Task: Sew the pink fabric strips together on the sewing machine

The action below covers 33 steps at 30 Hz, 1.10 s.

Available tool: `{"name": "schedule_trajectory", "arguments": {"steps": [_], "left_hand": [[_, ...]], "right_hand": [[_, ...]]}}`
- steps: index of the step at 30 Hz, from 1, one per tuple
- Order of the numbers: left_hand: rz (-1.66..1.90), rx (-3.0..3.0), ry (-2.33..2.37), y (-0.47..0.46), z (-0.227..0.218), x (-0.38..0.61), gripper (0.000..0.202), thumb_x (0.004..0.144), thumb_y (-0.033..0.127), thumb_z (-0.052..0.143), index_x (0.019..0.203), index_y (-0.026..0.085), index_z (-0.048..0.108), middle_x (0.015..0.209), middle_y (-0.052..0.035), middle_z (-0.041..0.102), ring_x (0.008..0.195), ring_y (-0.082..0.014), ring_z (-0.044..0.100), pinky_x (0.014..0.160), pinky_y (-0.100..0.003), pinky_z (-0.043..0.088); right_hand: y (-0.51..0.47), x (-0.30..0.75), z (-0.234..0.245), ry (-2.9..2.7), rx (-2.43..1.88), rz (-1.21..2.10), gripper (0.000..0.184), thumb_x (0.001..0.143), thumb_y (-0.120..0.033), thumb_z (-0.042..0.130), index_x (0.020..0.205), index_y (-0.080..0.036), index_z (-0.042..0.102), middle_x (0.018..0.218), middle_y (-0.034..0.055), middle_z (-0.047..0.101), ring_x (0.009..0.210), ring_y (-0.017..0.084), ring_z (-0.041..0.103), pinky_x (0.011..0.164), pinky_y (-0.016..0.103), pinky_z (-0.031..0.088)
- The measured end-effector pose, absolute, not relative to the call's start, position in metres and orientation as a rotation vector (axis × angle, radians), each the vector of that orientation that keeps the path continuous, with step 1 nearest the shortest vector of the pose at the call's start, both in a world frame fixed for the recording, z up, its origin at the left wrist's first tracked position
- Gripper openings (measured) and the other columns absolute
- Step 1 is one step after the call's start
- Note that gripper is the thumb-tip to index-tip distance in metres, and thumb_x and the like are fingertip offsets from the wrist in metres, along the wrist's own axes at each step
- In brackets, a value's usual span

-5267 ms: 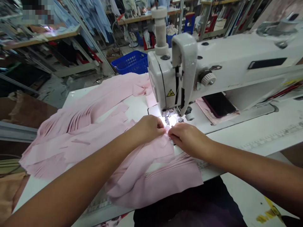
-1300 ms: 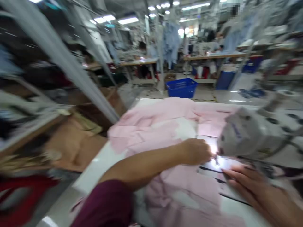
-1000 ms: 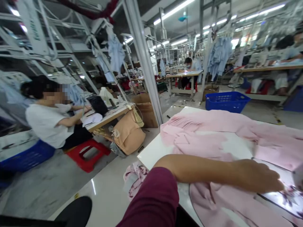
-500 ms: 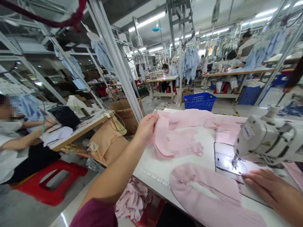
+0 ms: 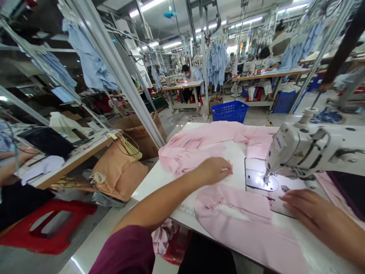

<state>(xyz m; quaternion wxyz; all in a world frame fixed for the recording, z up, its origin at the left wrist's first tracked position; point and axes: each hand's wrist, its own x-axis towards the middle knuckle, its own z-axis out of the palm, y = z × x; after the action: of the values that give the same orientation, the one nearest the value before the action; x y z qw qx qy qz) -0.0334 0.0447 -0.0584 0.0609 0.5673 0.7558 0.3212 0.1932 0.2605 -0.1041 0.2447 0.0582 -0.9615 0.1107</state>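
Observation:
My left hand (image 5: 215, 170) reaches over the white sewing table (image 5: 182, 192), its fingers closed on the end of a pink fabric piece (image 5: 182, 160). The rest of that piece lies bunched to the left of the hand. My right hand (image 5: 310, 209) rests just right of the sewing machine (image 5: 302, 152), fingers stretched out, with nothing seen in them. Light falls on the needle plate (image 5: 259, 181) under the presser foot. A curved, gathered pink fabric piece (image 5: 228, 232) lies along the near edge. More pink fabric with slit-like folds (image 5: 208, 135) lies along the far edge.
A blue plastic basket (image 5: 229, 112) stands on the floor beyond the table. To the left are a metal post (image 5: 119, 72), a cardboard box (image 5: 139, 129), a tan fabric bundle (image 5: 119, 167) and a red stool (image 5: 48, 224). A co-worker's arm (image 5: 17, 163) shows at far left.
My left hand has moved right and toward me, from the table's far left corner to its middle. The pink piece it held up now lies lower and bunched. The view has turned slightly right.

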Motion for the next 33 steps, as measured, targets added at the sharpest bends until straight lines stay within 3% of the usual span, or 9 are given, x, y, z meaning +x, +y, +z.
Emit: {"name": "schedule_trajectory", "arguments": {"steps": [3, 7, 11, 16, 20, 24, 29, 33], "left_hand": [[0.793, 1.815, 2.118, 0.062, -0.078, -0.014, 0.008, 0.083, 0.016, 0.063, 0.083, 0.019, 0.07, 0.088, -0.0025, 0.07, 0.087, -0.0163, 0.064, 0.082, -0.027, 0.049], [0.714, 2.01, 1.952, 0.066, -0.097, 0.003, 0.017, 0.091, 0.023, 0.054, 0.093, 0.015, 0.069, 0.098, -0.0092, 0.067, 0.095, -0.0188, 0.059, 0.092, -0.032, 0.046], [0.672, 2.218, 1.919, 0.061, -0.099, 0.001, 0.025, 0.096, 0.025, 0.044, 0.097, 0.015, 0.067, 0.097, -0.0094, 0.065, 0.091, -0.0184, 0.058, 0.087, -0.033, 0.047], [0.547, 1.888, 2.089, 0.077, -0.084, 0.008, 0.021, 0.087, 0.03, 0.061, 0.103, 0.016, 0.065, 0.096, -0.0067, 0.064, 0.093, -0.0212, 0.058, 0.085, -0.036, 0.047], [0.557, 1.665, 2.09, 0.095, -0.085, 0.021, 0.02, 0.076, 0.034, 0.073, 0.087, 0.018, 0.067, 0.082, -0.0012, 0.061, 0.076, -0.0162, 0.057, 0.068, -0.027, 0.046], [0.666, 1.656, 2.045, 0.095, -0.091, 0.027, 0.012, 0.075, 0.026, 0.072, 0.077, 0.018, 0.065, 0.078, 0.0011, 0.058, 0.072, -0.0125, 0.055, 0.068, -0.024, 0.044], [0.871, 1.616, 1.958, 0.093, -0.09, 0.024, 0.015, 0.073, 0.018, 0.073, 0.067, 0.017, 0.059, 0.074, 0.0023, 0.058, 0.067, -0.0108, 0.053, 0.064, -0.023, 0.045], [0.793, 1.757, 1.992, 0.097, -0.094, 0.022, 0.012, 0.078, 0.022, 0.07, 0.088, 0.016, 0.066, 0.082, -0.0033, 0.062, 0.074, -0.0176, 0.058, 0.066, -0.031, 0.051]], "right_hand": [[0.234, 0.217, -0.095, -2.649, 0.393, 0.298, 0.032, 0.101, -0.042, 0.04, 0.106, -0.028, 0.069, 0.096, 0.0043, 0.068, 0.084, 0.02, 0.066, 0.069, 0.03, 0.057], [0.199, 0.238, -0.094, -2.789, 0.438, 0.442, 0.033, 0.104, -0.031, 0.034, 0.114, -0.021, 0.064, 0.097, 0.0083, 0.065, 0.087, 0.021, 0.061, 0.072, 0.032, 0.055], [0.192, 0.243, -0.104, -2.811, 0.326, 0.437, 0.032, 0.103, -0.023, 0.033, 0.11, -0.015, 0.063, 0.097, 0.0103, 0.063, 0.085, 0.021, 0.058, 0.075, 0.035, 0.055], [0.192, 0.248, -0.101, -2.832, 0.353, 0.37, 0.035, 0.104, -0.034, 0.034, 0.113, -0.012, 0.06, 0.102, 0.0123, 0.062, 0.091, 0.025, 0.058, 0.076, 0.041, 0.055], [0.188, 0.256, -0.102, -2.842, 0.327, 0.27, 0.026, 0.101, -0.022, 0.039, 0.105, -0.014, 0.062, 0.102, 0.0112, 0.064, 0.093, 0.025, 0.059, 0.073, 0.04, 0.057], [0.186, 0.263, -0.106, -2.763, 0.325, 0.186, 0.03, 0.097, -0.01, 0.035, 0.1, -0.014, 0.064, 0.107, 0.0114, 0.065, 0.098, 0.024, 0.06, 0.077, 0.039, 0.058], [0.187, 0.263, -0.102, -2.777, 0.32, 0.133, 0.032, 0.1, -0.015, 0.033, 0.102, -0.014, 0.065, 0.11, 0.0104, 0.066, 0.1, 0.025, 0.061, 0.078, 0.039, 0.059], [0.192, 0.272, -0.111, -2.783, 0.345, 0.145, 0.039, 0.096, -0.008, 0.03, 0.117, -0.016, 0.062, 0.119, 0.01, 0.064, 0.109, 0.026, 0.059, 0.085, 0.041, 0.058]]}}
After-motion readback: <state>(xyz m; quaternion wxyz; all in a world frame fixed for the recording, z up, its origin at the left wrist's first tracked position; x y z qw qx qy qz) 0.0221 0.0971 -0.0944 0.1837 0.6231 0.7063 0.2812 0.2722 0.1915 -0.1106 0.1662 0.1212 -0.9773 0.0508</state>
